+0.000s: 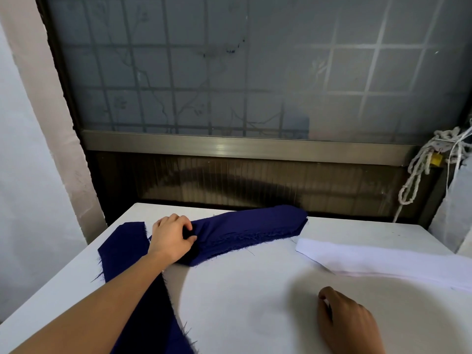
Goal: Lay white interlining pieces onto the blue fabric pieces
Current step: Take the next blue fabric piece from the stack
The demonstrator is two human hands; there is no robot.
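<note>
On the white table (255, 297) I count 1 folded blue stack (250, 228), its end gripped in the curled fingers of the left hand (171, 238), 1 blue strip (122, 249) lying under that wrist, and 1 white interlining pile (383, 259) beyond the right hand (350, 320), whose loosely curled fingers hold nothing

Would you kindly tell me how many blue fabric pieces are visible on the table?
2: a long blue strip lies at the left under the forearm; a blue bundle lies at the back, gripped by the left hand. It looks layered, so more may be hidden.
</note>
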